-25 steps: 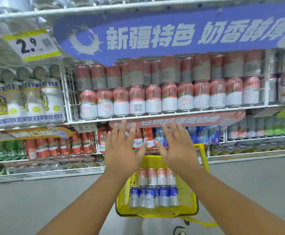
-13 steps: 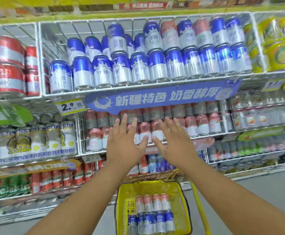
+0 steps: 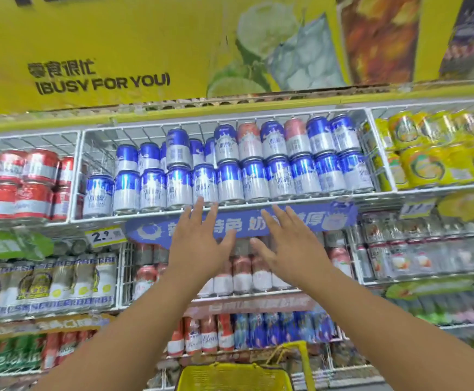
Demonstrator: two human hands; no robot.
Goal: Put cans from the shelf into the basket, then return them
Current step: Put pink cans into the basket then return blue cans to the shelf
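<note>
Both of your hands are raised toward the shelf with nothing in them: your left hand [image 3: 199, 244] and your right hand [image 3: 289, 245] are spread flat, fingers straight and apart, palms facing the cans. Your left fingertips [image 3: 200, 201] reach up to the front lip of the wire shelf [image 3: 258, 205] that carries the blue cans [image 3: 255, 179]; whether they touch it is hard to tell. Your right hand sits a little lower, in front of the blue banner [image 3: 340, 218] under that shelf.

The blue cans stand two tiers high in the white wire bay, with a couple of pink cans [image 3: 248, 141] mixed into the upper tier. More pink cans [image 3: 240, 273] fill the bay below, partly behind your hands. The yellow basket [image 3: 230, 376] is at the bottom edge of the view, below and between your forearms; only its rim and handle show, so you cannot see from here what it holds.

Judging by empty hands lifted at the shelf, you are at a reach: most likely going for blue cans to carry down to the basket, though which half of the task this belongs to cannot be settled from this view. Next you need to lift slightly, curl your fingers around cans in the lower front row, and draw them out over the shelf lip without toppling the tier stacked on top.
</note>
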